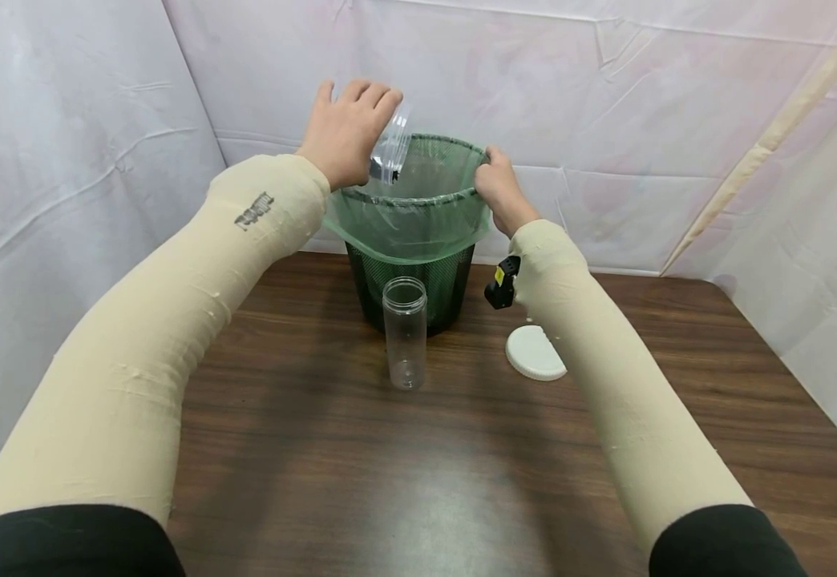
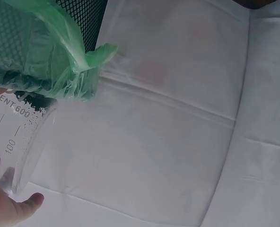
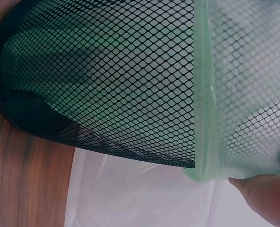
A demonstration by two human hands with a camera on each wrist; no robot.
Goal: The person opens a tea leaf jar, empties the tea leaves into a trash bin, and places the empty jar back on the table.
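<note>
My left hand [image 1: 352,128] holds a clear plastic measuring cup [image 1: 391,148], tipped sideways over the left side of a wastebasket's mouth. Printed volume marks show on the cup [image 2: 14,127] in the left wrist view, with small dark bits inside near its bottom. The dark mesh wastebasket [image 3: 121,85] stands upright, and a green plastic liner [image 1: 418,232] folds down over its rim. On the basket's right side, my right hand [image 1: 503,191] grips the lined rim, thumb on top. Its fingers are mostly hidden in the right wrist view.
A clear, lidless cylindrical jar [image 1: 406,336] stands upright just in front of the wastebasket. To its right, a white ribbed lid [image 1: 534,354] lies on the brown wooden table [image 1: 418,481], partly covered by the right forearm. White cloth [image 1: 570,96] hangs behind and at both sides.
</note>
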